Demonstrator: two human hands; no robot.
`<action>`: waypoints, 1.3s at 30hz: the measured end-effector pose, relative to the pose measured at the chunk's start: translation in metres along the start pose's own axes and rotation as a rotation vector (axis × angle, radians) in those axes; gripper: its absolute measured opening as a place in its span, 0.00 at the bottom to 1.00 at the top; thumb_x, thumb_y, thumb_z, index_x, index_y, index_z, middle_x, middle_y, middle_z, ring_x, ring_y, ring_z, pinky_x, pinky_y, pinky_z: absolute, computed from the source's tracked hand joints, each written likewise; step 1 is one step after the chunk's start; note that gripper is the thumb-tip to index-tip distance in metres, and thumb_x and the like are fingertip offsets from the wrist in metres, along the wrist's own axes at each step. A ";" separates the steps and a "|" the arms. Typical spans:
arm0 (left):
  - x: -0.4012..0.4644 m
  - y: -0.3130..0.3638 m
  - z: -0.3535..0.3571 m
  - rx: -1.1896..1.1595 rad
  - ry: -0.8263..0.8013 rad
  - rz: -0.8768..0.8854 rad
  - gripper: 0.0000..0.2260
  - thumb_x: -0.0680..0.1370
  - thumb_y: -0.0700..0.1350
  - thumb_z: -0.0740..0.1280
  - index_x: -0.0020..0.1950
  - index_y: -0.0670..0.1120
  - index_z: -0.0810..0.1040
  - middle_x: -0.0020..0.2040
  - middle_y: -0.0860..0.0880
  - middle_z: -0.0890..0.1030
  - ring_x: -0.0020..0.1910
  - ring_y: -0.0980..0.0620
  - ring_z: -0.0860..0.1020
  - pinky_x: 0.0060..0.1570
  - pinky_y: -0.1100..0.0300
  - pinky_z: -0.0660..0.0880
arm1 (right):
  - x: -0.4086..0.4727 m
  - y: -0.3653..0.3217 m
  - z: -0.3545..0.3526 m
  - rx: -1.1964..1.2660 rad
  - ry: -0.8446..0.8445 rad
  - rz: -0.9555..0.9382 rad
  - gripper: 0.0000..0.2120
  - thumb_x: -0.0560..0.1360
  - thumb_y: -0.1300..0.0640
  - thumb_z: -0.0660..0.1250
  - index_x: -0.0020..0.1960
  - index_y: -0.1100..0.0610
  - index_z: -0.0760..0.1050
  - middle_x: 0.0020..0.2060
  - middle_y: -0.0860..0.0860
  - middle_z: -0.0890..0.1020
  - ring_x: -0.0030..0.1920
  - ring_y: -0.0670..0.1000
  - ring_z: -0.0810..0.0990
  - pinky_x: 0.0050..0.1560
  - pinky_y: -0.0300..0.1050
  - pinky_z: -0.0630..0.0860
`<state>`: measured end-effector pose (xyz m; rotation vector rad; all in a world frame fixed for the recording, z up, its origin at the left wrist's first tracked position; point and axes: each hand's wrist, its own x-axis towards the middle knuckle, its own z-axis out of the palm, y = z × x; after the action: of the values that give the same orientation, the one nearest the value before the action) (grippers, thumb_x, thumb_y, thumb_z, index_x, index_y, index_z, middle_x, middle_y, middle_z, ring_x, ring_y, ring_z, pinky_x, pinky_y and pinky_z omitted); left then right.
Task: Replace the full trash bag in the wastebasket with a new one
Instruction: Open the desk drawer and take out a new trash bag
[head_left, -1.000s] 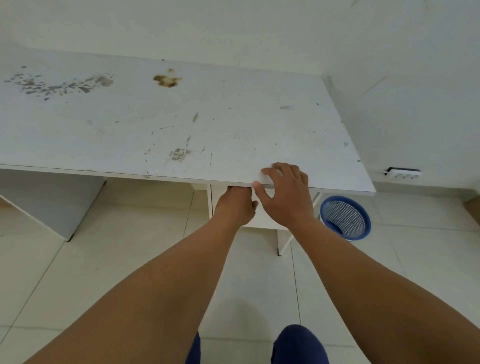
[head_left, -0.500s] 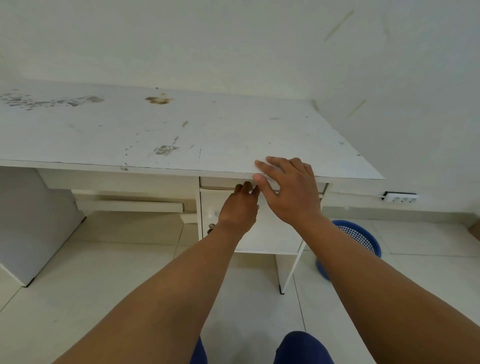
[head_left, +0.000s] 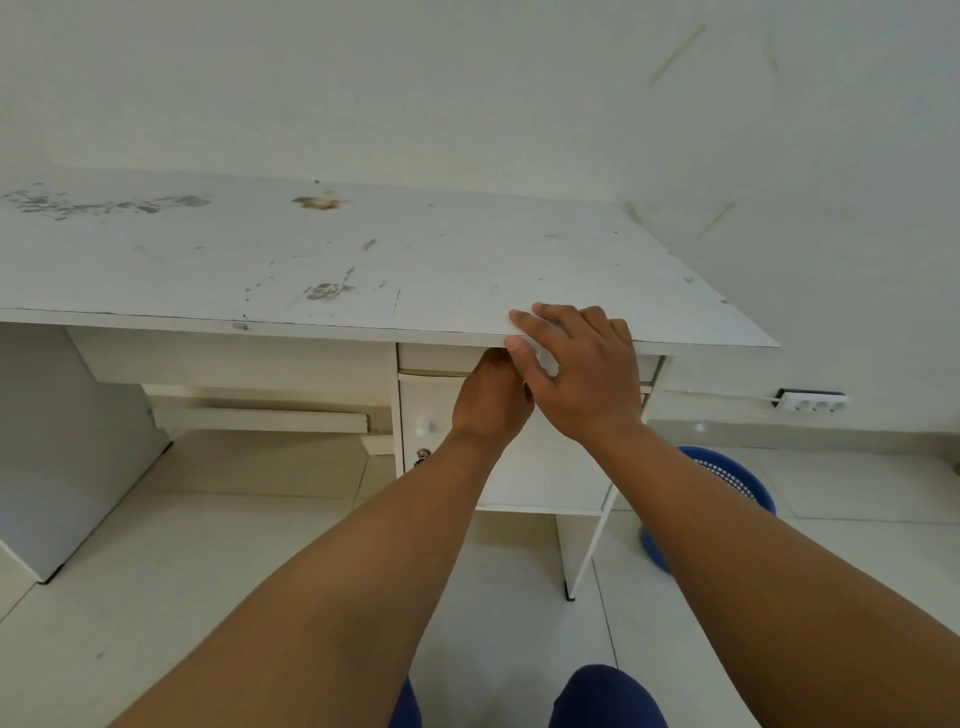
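A blue mesh wastebasket (head_left: 737, 478) stands on the floor to the right of the desk, partly hidden behind my right forearm; no bag shows in it. My left hand (head_left: 491, 400) reaches under the desktop, its fingers curled onto the top of the small upper drawer (head_left: 436, 358); the fingertips are hidden. My right hand (head_left: 587, 374) lies on the front edge of the white desk (head_left: 311, 260), fingers spread flat on top and thumb against the edge, holding nothing.
Below the drawer is a cabinet door with a white knob (head_left: 427, 426) and a key (head_left: 422, 455) in its lock. A power strip (head_left: 813, 401) hangs on the right wall. The floor is pale tile; my knees show at the bottom.
My view has dropped lower, so the drawer and cabinet front now show. My left hand's fingers have risen to the drawer's top. My right hand stays on the desk edge.
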<state>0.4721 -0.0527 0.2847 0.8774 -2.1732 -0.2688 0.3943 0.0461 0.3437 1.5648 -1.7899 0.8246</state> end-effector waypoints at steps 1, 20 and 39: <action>0.002 0.001 0.002 0.015 0.009 0.028 0.11 0.82 0.45 0.62 0.63 0.46 0.77 0.53 0.47 0.83 0.50 0.50 0.82 0.48 0.60 0.78 | 0.000 0.000 0.000 0.000 -0.008 -0.001 0.19 0.82 0.39 0.57 0.65 0.44 0.79 0.61 0.46 0.82 0.59 0.51 0.77 0.56 0.48 0.69; -0.049 0.010 -0.012 -0.054 0.215 0.245 0.06 0.78 0.38 0.69 0.55 0.40 0.82 0.44 0.43 0.81 0.38 0.44 0.79 0.31 0.51 0.78 | 0.003 0.011 -0.031 0.277 -0.252 0.074 0.17 0.84 0.49 0.58 0.68 0.52 0.77 0.66 0.46 0.79 0.67 0.48 0.74 0.70 0.50 0.67; -0.067 0.004 -0.066 0.304 0.281 0.642 0.12 0.79 0.54 0.67 0.53 0.47 0.83 0.47 0.47 0.80 0.45 0.45 0.76 0.42 0.52 0.70 | 0.021 0.012 -0.049 0.176 -0.402 0.126 0.18 0.82 0.41 0.57 0.68 0.42 0.76 0.68 0.39 0.77 0.68 0.45 0.75 0.69 0.47 0.69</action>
<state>0.5488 0.0004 0.2931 0.3046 -2.1267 0.4821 0.3826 0.0735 0.3900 1.8481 -2.1673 0.7835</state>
